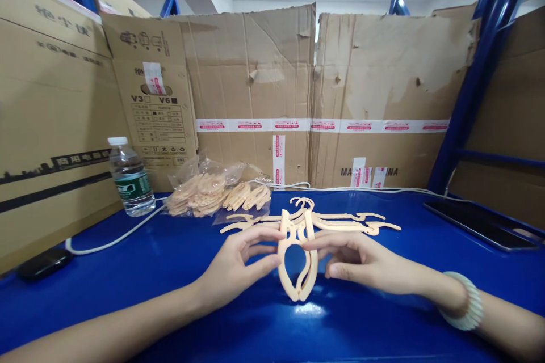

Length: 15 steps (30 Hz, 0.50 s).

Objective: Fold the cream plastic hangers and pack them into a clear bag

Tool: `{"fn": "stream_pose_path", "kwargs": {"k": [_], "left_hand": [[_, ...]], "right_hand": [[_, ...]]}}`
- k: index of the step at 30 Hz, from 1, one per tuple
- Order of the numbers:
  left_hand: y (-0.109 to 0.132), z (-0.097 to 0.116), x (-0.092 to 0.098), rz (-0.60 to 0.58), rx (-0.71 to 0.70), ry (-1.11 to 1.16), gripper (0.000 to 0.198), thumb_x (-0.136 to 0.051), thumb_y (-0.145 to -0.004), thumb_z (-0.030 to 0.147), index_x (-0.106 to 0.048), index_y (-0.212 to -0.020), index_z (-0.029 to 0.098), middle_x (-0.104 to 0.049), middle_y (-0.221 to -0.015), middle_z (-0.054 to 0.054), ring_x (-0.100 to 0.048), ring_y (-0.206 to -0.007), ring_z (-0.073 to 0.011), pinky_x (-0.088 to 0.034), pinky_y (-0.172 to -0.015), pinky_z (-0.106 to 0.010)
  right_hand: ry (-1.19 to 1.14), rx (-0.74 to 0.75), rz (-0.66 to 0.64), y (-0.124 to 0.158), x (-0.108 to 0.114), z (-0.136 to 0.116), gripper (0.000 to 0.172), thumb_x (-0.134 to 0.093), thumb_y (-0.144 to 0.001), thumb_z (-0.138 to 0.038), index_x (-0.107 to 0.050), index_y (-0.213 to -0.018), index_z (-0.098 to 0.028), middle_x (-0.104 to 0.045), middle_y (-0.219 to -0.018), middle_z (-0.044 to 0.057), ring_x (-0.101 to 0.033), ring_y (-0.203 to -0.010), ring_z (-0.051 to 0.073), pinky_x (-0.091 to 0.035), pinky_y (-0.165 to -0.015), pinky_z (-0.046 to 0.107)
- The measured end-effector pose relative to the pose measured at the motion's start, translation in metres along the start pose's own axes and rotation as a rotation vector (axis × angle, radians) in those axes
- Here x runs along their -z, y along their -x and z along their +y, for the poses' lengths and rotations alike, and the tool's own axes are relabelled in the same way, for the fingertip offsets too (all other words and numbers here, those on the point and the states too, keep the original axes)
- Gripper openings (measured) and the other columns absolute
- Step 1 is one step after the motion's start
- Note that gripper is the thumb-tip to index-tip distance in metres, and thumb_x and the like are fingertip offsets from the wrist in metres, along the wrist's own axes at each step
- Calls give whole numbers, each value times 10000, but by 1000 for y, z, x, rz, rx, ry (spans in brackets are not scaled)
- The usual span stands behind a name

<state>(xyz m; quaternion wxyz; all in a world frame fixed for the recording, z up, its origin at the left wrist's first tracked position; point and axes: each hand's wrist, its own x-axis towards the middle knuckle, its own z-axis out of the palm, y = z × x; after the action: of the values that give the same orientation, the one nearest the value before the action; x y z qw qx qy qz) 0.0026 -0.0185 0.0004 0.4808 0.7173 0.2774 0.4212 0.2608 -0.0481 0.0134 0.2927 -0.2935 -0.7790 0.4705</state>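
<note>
My left hand and my right hand together hold a pair of thin beige wooden curved pieces upright on the blue table. The pieces meet at the bottom and bow apart into a loop. Left thumb and fingers pinch the left piece. Right fingertips pinch the right piece near its top. Behind them, flat on the table, lie more assembled beige pieces with curled ends. A pale bead bracelet is on my right wrist.
A clear plastic bag of several beige parts sits at the back left, beside a water bottle. A white cable and a black device lie at left. A dark tablet lies at right. Cardboard boxes wall the back.
</note>
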Motion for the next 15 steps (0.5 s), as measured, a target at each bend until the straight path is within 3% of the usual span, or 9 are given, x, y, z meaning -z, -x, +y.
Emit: {"fn": "stream_pose_path", "kwargs": {"k": [5, 11, 15], "left_hand": [[1, 1, -1, -204, 87, 109, 455, -722, -775, 266, -588, -1204, 196, -629, -1206, -103, -612, -1090, -257, -506, -950, -413], [-5, -3, 3, -160, 88, 130, 476, -719, -776, 244, -556, -1220, 194, -629, -1212, -107, -618, -1087, -256, -494, -965, -421], [-3, -5, 4, -253, 140, 47, 558, -683, -798, 227, -479, -1317, 200, -629, -1214, -115, -604, -1118, -262, -470, -992, -442]], "right_hand": [[-39, 14, 2, 1, 1, 1, 454, -617, -880, -323, -516, -1312, -226, -538, -1323, 104, -584, -1107, 223, -487, -958, 415], [90, 85, 83, 2, 2, 6, 425, -613, -882, -320, -500, -1286, -254, -484, -1352, 88, -542, -1152, 221, -483, -957, 410], [201, 81, -14, 3, 0, -2, 434, -589, -896, -301, -460, -1308, -256, -484, -1337, 79, -528, -1159, 209, -459, -978, 392]]}}
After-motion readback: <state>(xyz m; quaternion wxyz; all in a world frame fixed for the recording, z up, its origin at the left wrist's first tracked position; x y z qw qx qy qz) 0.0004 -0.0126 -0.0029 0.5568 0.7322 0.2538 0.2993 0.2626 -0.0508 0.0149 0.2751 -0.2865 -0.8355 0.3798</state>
